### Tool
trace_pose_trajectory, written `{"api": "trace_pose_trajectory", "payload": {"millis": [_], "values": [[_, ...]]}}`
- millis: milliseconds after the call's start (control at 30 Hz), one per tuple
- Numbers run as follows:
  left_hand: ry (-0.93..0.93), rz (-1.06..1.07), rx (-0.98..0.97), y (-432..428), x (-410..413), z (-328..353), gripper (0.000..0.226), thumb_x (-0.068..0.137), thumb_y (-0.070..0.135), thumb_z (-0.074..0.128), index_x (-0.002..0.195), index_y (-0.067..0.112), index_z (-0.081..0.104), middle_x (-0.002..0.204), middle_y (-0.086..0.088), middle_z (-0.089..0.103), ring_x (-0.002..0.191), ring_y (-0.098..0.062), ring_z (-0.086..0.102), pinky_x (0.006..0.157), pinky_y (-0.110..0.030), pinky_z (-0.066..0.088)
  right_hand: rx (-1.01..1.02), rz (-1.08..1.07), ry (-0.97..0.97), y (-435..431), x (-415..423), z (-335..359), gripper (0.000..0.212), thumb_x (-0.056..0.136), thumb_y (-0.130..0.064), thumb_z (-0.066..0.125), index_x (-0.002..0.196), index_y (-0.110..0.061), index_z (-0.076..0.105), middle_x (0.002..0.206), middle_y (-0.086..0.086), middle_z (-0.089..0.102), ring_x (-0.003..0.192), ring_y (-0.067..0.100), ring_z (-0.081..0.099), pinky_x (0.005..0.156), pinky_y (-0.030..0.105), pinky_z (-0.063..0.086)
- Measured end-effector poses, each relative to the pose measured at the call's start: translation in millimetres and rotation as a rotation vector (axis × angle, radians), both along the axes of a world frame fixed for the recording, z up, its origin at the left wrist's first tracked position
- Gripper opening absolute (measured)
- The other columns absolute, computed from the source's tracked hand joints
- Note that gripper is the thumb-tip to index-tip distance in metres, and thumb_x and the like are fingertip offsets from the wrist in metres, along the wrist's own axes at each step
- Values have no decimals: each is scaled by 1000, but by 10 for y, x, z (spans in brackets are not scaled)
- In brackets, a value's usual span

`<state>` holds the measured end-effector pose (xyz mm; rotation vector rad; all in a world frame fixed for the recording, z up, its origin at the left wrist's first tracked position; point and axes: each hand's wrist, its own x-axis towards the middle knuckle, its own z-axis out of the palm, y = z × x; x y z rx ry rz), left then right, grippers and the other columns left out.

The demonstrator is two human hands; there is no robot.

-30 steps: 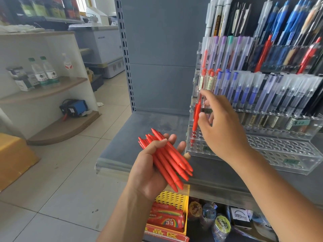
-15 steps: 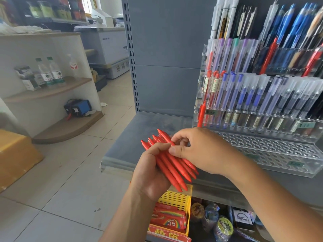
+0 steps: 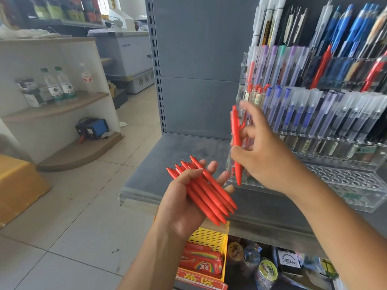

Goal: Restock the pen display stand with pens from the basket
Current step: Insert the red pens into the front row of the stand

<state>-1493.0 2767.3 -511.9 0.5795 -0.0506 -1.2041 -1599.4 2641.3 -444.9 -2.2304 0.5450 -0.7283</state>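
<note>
My left hand (image 3: 184,204) holds a bundle of several red pens (image 3: 206,190) in its palm, thumb across them, tips pointing down to the right. My right hand (image 3: 263,151) pinches one red pen (image 3: 236,143) upright, tip down, just over the left end of the lowest row of the clear acrylic pen display stand (image 3: 345,178). That row of holes is mostly bare. The upper tiers hold many blue, purple, red and black pens. The basket is not in view.
The stand sits on a grey metal shelf (image 3: 178,160) with a grey back panel. Below the shelf are a yellow crate (image 3: 207,237) with red packets and some jars. To the left are tiled floor, a white corner shelf with water bottles (image 3: 60,84) and a cardboard box.
My right hand took one red pen from the bundle in my left hand and lifted it up to the left end of the stand. My left hand stayed roughly in place.
</note>
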Motion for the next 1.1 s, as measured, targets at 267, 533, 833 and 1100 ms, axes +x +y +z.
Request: {"api": "trace_pose_trajectory", "payload": {"millis": [267,533,833,1100], "values": [[-8,0,-17,-9,-6,-5,39,93,6,51,131,8,59,118,-16,72,103,-42,72,85,-57,55,146,36,-240,-168,-96,31,98,92,7,61,150,-54,12,108,4,61,76,23,72,63,26,57],[-13,-10,-41,-11,0,-21,40,91,7,53,131,8,59,118,-16,72,104,-41,71,84,-56,57,-6,-81,-289,-245,-66,-69,85,96,-5,63,154,-46,16,104,-3,63,69,23,67,59,31,59],[-24,-25,-53,-17,-2,-31,43,86,8,56,128,9,61,115,-14,72,101,-39,73,77,-53,60,-121,-167,-340,-288,27,-180,78,94,-12,68,149,-48,25,96,-6,60,77,12,67,73,29,59],[-29,-10,-38,-31,2,-37,43,81,9,58,124,9,62,112,-13,74,100,-39,73,75,-52,60,-150,-155,-352,-276,82,-244,79,92,-12,70,147,-49,28,97,-12,61,76,6,68,70,20,57]]}}
